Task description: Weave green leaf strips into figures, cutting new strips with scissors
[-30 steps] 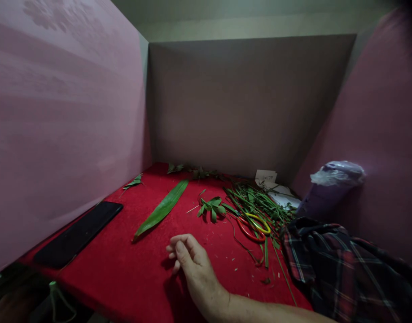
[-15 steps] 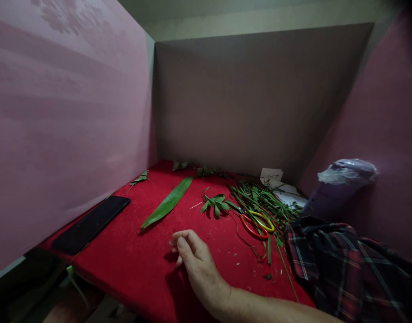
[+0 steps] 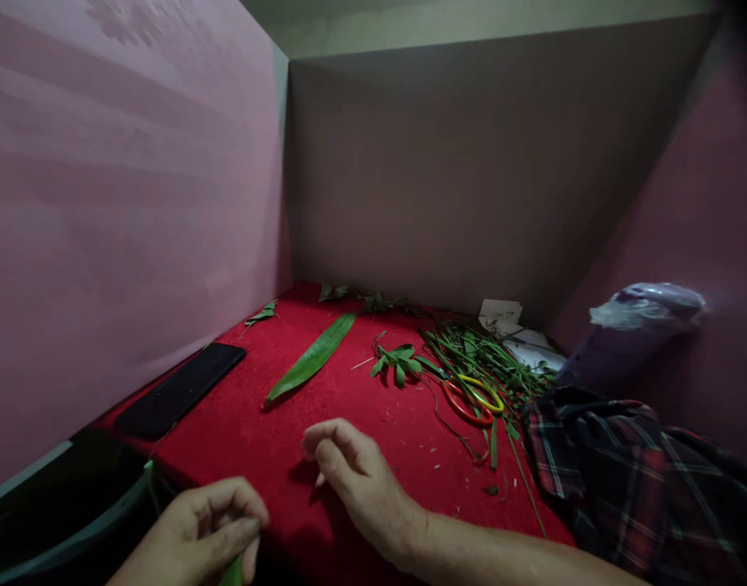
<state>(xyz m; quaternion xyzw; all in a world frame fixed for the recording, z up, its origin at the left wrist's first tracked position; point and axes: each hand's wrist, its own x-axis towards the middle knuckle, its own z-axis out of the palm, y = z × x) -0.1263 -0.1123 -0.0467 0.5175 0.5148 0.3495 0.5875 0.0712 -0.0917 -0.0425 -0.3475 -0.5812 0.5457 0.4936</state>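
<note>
My left hand (image 3: 203,533) is at the lower left, off the near edge of the red cloth. Its fingers are closed on a green leaf (image 3: 232,571), of which only a small piece shows below the thumb. Over the cloth, my right hand (image 3: 364,480) holds nothing that I can see, its fingers loosely bent and apart. Beyond it a long broad green leaf (image 3: 312,362) lies flat and slanted. To the right of that is a small leafy sprig (image 3: 396,362), touching scissors (image 3: 471,400) with a red and a yellow handle.
The red cloth (image 3: 361,399) carries a heap of green stems (image 3: 480,354) and paper (image 3: 501,313) at the back right. A black phone-like slab (image 3: 181,387) lies left. Plaid fabric (image 3: 635,464) and a purple plastic-wrapped object (image 3: 635,334) are right. Pink panels (image 3: 135,220) flank the table.
My left hand has come up into view at the lower left with a green leaf in it. My right hand stays nearly in place, its fingers slightly more bent. The view has shifted a little.
</note>
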